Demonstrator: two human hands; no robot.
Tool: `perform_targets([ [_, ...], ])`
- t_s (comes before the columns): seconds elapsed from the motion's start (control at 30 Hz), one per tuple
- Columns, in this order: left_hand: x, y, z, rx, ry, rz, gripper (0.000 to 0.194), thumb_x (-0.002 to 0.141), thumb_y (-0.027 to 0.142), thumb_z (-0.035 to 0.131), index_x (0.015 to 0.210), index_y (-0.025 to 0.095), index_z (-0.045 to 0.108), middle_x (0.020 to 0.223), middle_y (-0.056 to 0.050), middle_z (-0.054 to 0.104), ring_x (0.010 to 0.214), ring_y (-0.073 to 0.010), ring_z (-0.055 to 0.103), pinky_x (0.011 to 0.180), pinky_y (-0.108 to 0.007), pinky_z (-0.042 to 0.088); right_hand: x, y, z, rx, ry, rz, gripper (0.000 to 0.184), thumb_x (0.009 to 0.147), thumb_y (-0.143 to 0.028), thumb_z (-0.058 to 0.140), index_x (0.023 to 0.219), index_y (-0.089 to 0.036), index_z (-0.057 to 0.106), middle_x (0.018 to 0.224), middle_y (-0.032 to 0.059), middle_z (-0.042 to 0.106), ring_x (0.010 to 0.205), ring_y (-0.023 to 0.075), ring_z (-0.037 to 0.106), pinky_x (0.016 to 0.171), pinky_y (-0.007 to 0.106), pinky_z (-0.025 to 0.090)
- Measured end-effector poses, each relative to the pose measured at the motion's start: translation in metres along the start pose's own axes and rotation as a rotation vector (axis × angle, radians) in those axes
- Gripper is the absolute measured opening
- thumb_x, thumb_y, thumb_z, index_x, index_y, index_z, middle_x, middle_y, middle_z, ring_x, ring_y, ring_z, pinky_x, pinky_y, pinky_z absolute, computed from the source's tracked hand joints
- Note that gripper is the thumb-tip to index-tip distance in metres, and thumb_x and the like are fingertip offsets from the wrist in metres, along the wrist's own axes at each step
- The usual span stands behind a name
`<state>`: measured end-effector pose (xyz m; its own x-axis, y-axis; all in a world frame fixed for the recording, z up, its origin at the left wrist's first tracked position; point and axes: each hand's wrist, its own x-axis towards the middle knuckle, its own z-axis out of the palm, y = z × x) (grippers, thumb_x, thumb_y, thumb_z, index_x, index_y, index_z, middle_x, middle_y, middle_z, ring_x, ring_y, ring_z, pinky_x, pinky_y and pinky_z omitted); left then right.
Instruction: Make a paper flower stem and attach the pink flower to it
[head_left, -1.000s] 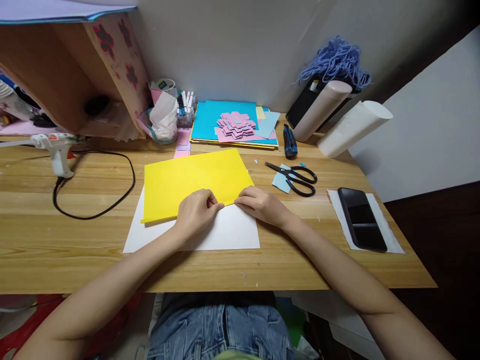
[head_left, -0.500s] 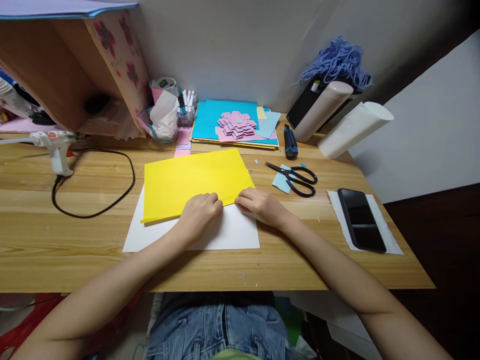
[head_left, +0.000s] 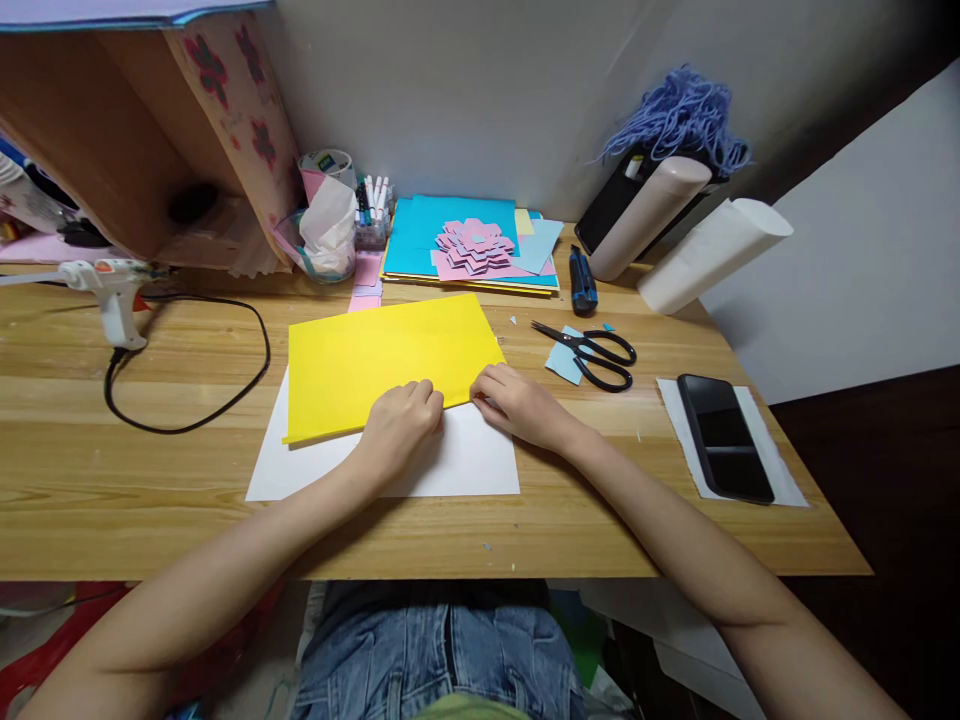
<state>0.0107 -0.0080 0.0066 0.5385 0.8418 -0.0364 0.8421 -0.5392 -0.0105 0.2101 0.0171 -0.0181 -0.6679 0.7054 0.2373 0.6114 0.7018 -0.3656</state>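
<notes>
Your yellow sheet (head_left: 382, 350) lies mid-desk (head_left: 585, 535), slightly askew, overlapping the far part of a white sheet (head_left: 472, 460). A narrow strip shows along its near edge. Your left hand (head_left: 401, 425) rests at that edge, fingers curled under; their tips are hidden, so whether they grip cannot be told. Your right hand (head_left: 521, 405) is at the near right corner, fingers bunched and pinching the edge. To your right, black-handled scissors (head_left: 579, 343) lie partly over a light blue scrap (head_left: 562, 364); farther right, a phone (head_left: 725, 440) rests on white paper (head_left: 776, 470). A glue gun (head_left: 116, 305) lies at far left.
</notes>
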Motion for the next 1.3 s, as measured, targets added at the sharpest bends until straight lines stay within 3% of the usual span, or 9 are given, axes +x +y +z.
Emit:
perform_targets([
  [0.43,-0.004,-0.003,-0.011,-0.114,-0.063,-0.057,0.018,0.079,0.009,0.042,0.075,0.016,0.058,0.076,-0.006,0.058,0.063,-0.0164,0.050,0.053,-0.028,0.030,0.001,0.007,0.004,0.225,-0.013,0.101,0.009,0.089,-0.016,0.042,0.083,-0.018,0.048,0.084,0.0067,0.054,0.080,0.0189,0.047,0.074,0.032,0.039],
  [0.73,-0.004,-0.008,-0.017,-0.025,-0.102,-0.039,0.020,0.079,0.009,0.040,0.072,0.015,0.058,0.074,-0.006,0.059,0.064,-0.0164,0.052,0.052,-0.028,0.028,0.002,0.005,0.003,0.254,-0.011,0.111,0.011,0.088,-0.015,0.041,0.082,-0.019,0.049,0.084,0.0065,0.054,0.080,0.0190,0.047,0.073,0.032,0.039],
  [1.0,-0.028,-0.026,-0.007,0.003,-0.056,-0.012,0.024,0.083,0.008,0.039,0.072,0.014,0.059,0.074,-0.007,0.060,0.062,-0.0160,0.051,0.055,-0.028,0.032,0.002,0.005,0.003,0.257,-0.014,0.101,0.012,0.089,-0.015,0.041,0.082,-0.019,0.049,0.083,0.0068,0.054,0.079,0.0193,0.048,0.073,0.033,0.040],
  [1.1,-0.040,-0.038,-0.001,-0.010,0.009,0.025,0.022,0.086,0.012,0.039,0.077,0.015,0.060,0.076,-0.007,0.061,0.066,-0.0165,0.052,0.058,-0.028,0.034,0.001,0.004,0.004,0.246,-0.017,0.101,0.011,0.089,-0.016,0.041,0.082,-0.019,0.049,0.084,0.0072,0.054,0.080,0.0199,0.048,0.073,0.034,0.040],
  [1.3,-0.060,-0.056,0.008,-0.188,0.139,-0.059,0.021,0.089,0.024,0.040,0.083,0.016,0.059,0.080,-0.007,0.060,0.072,-0.0166,0.053,0.063,-0.028,0.039,0.000,0.004,0.006,0.217,0.002,0.076,0.011,0.090,-0.018,0.040,0.083,-0.019,0.049,0.083,0.0073,0.054,0.079,0.0205,0.048,0.072,0.034,0.040],
])
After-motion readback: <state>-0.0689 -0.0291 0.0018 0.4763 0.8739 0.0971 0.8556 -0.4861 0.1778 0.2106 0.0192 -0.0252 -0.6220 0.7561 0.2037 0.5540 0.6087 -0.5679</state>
